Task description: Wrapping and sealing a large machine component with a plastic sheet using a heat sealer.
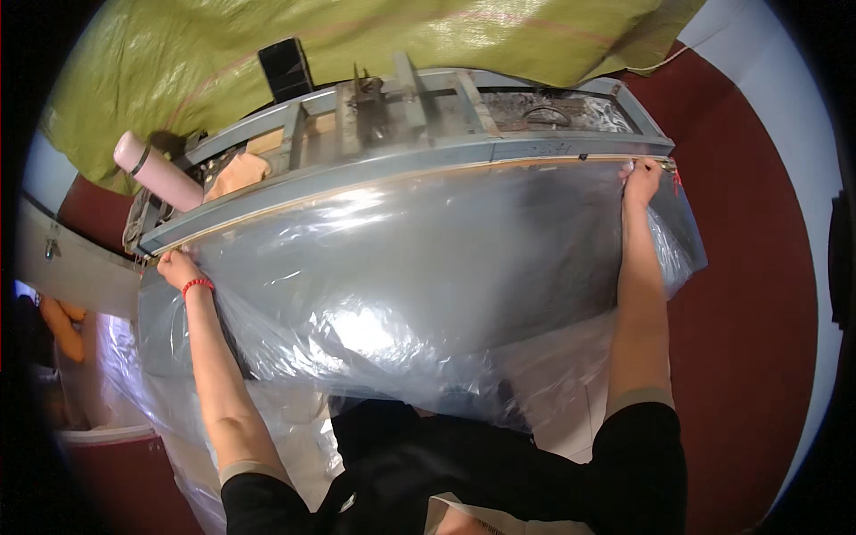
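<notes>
A wide sheet of clear plastic film (383,259) stretches between my two hands over a grey tabletop (535,312). Its upper edge runs along a grey metal frame (374,168) edged by a thin tan strip (455,167). At the strip's left end, my left hand (178,266) is closed, pinching the film's corner. My right hand (640,183) closes on the opposite corner at the right end, slightly farther away. Both arms are extended, and the film's loose lower part hangs in creases towards my body.
On the frame's left side a pink bottle (160,172) leans beside a peach cloth (239,174). A black phone (285,69) stands at the back, against a yellow-green woven sheet (383,40). A pale cabinet (80,272) is at left; dark red wall covering (749,267) lies at right.
</notes>
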`<state>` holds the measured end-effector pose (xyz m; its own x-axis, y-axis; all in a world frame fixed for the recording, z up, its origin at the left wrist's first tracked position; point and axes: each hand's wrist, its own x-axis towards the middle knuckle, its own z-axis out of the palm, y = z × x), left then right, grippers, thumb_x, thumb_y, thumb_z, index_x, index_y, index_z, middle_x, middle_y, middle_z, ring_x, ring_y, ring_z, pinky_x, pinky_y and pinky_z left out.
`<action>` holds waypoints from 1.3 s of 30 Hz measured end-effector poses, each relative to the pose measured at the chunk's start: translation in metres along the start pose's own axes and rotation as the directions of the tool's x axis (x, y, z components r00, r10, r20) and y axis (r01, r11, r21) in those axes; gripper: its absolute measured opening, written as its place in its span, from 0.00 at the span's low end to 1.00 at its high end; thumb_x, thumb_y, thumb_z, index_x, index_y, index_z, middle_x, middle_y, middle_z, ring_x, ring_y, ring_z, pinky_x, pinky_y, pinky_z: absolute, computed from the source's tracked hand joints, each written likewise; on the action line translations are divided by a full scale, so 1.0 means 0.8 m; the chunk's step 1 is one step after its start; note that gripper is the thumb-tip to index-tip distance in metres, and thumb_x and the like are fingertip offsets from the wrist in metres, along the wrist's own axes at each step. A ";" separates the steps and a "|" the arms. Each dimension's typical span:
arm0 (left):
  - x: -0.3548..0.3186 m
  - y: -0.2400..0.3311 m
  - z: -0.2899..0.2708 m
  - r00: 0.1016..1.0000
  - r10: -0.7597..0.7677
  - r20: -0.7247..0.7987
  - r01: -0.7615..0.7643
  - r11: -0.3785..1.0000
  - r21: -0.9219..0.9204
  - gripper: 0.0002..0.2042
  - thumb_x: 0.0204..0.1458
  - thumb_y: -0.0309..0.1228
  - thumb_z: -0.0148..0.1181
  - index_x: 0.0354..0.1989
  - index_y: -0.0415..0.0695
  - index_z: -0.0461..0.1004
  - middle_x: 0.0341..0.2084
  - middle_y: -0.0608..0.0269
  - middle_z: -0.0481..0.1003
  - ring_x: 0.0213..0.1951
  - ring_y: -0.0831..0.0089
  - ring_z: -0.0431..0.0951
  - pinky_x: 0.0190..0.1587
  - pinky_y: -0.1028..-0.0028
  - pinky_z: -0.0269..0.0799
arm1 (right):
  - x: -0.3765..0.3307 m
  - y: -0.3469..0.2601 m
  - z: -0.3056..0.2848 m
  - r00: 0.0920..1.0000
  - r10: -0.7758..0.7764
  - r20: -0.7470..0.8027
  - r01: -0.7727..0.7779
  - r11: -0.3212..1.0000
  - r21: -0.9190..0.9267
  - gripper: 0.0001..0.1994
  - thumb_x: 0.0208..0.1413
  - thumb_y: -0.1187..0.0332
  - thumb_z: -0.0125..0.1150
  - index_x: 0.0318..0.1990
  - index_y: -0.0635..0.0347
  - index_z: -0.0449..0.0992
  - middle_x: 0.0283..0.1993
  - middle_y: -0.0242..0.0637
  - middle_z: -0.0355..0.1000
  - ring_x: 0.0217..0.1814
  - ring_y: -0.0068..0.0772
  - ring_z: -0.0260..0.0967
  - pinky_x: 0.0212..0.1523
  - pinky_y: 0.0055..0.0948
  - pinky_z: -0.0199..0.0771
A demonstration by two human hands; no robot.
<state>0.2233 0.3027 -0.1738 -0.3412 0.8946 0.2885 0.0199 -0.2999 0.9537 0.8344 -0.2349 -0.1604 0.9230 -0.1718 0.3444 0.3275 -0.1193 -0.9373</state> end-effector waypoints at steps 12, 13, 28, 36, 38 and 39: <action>-0.028 0.101 -0.079 0.782 -0.263 0.566 -0.160 0.792 0.590 0.23 0.53 0.51 0.42 0.16 0.45 0.66 0.08 0.73 0.60 0.11 0.81 0.59 0.14 0.81 0.52 | 0.009 -0.029 -0.088 0.791 -0.341 0.508 0.514 0.821 -0.248 0.12 0.45 0.62 0.61 0.29 0.64 0.73 0.23 0.33 0.70 0.28 0.20 0.64 0.32 0.21 0.64; -0.046 0.114 -0.078 0.718 -0.211 0.663 -0.221 0.834 0.506 0.16 0.53 0.42 0.48 0.22 0.42 0.70 0.15 0.74 0.64 0.20 0.84 0.63 0.21 0.81 0.59 | 0.013 -0.032 -0.117 0.834 -0.355 0.422 0.494 0.821 -0.286 0.11 0.44 0.63 0.60 0.24 0.64 0.73 0.22 0.32 0.69 0.27 0.19 0.63 0.32 0.22 0.64; -0.261 0.296 -0.083 0.396 -0.186 0.899 0.259 0.962 0.084 0.07 0.50 0.35 0.56 0.27 0.46 0.68 0.14 0.79 0.61 0.16 0.90 0.57 0.17 0.87 0.50 | -0.326 -0.299 0.021 0.293 -0.550 0.782 0.474 0.794 0.381 0.15 0.43 0.72 0.58 0.42 0.59 0.71 0.43 0.35 0.68 0.49 0.29 0.64 0.50 0.26 0.61; -0.258 0.311 -0.120 0.364 -0.154 0.918 0.155 0.982 0.103 0.06 0.50 0.31 0.55 0.28 0.44 0.68 0.16 0.76 0.64 0.20 0.89 0.61 0.22 0.87 0.57 | -0.478 -0.374 0.077 -0.094 -0.428 0.899 -0.152 0.898 0.412 0.10 0.46 0.73 0.58 0.37 0.63 0.73 0.34 0.32 0.71 0.38 0.21 0.66 0.40 0.20 0.66; -0.258 0.308 -0.123 0.406 -0.017 0.914 0.094 0.995 -0.023 0.06 0.48 0.29 0.57 0.31 0.42 0.69 0.20 0.75 0.67 0.24 0.90 0.64 0.26 0.87 0.60 | -0.484 -0.372 0.079 -0.148 -0.236 0.961 -0.254 0.948 0.193 0.05 0.48 0.72 0.56 0.30 0.63 0.74 0.26 0.27 0.70 0.27 0.14 0.65 0.30 0.16 0.66; -0.259 0.305 -0.123 0.409 -0.021 0.912 0.102 0.995 -0.023 0.06 0.48 0.29 0.57 0.31 0.42 0.69 0.20 0.75 0.67 0.24 0.90 0.64 0.26 0.87 0.60 | -0.486 -0.370 0.080 -0.160 -0.281 0.946 -0.285 0.931 0.229 0.05 0.48 0.72 0.56 0.30 0.63 0.74 0.26 0.27 0.70 0.27 0.14 0.65 0.30 0.16 0.66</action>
<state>0.2060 0.0118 -0.0092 0.7173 0.6744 0.1749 -0.0360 -0.2148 0.9760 0.3913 -0.0703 -0.0201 -0.0487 0.9863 0.1577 0.0878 0.1615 -0.9830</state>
